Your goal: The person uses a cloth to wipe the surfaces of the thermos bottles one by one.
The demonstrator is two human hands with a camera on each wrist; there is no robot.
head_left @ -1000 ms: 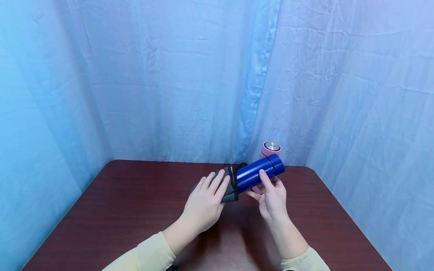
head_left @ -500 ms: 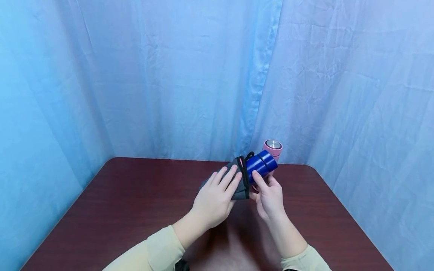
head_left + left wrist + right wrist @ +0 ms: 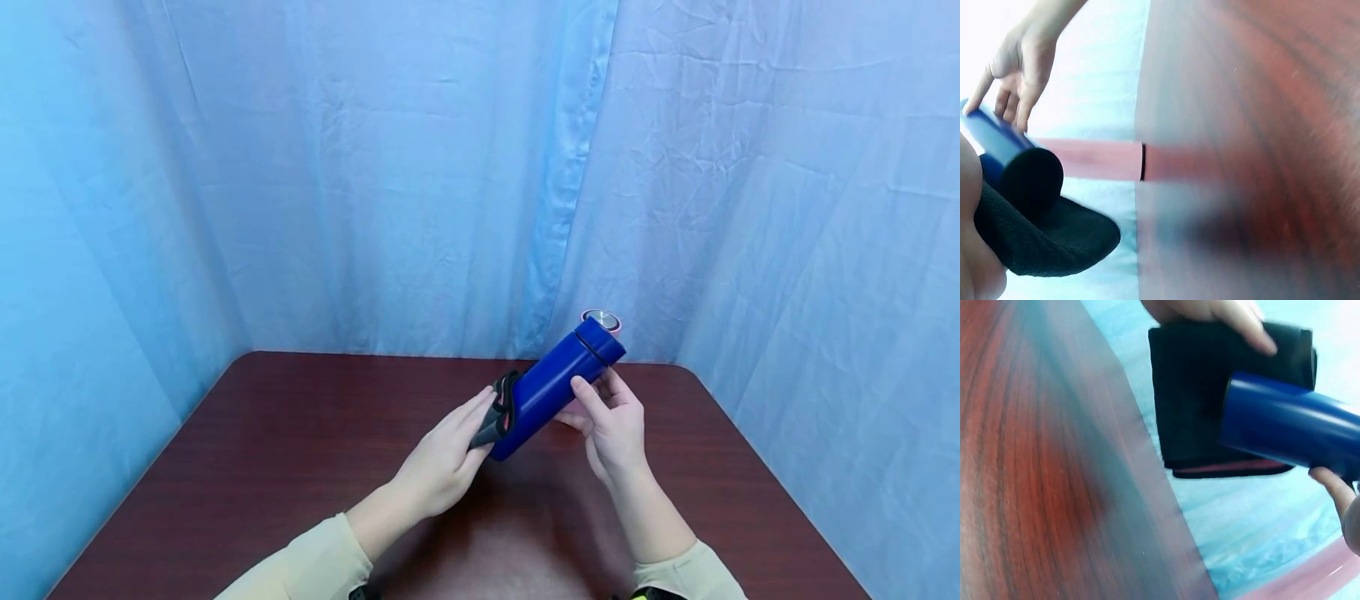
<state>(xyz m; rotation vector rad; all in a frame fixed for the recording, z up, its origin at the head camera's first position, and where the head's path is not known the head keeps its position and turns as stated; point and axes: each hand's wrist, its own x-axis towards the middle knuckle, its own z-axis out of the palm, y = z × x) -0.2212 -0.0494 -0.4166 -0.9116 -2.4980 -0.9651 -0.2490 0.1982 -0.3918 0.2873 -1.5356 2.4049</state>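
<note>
left hand point(image 3: 442, 458) gripped dark pouch point(image 3: 1194, 394) | right hand point(image 3: 618, 429) pinched tilted blue bottle point(image 3: 551, 387), between both hands, outside pouch | risk: outward swing might have toppled pink bottle point(image 3: 1100, 159) beyond right hand

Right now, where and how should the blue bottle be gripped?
Likely the barrel of the blue bottle, just below its lid, from the right, thumb and fingers on opposite sides. It's a straight cylinder, tilted with the lid end up and right; the left hand and dark pouch crowd the lower end. The right hand grips about there now.
</note>
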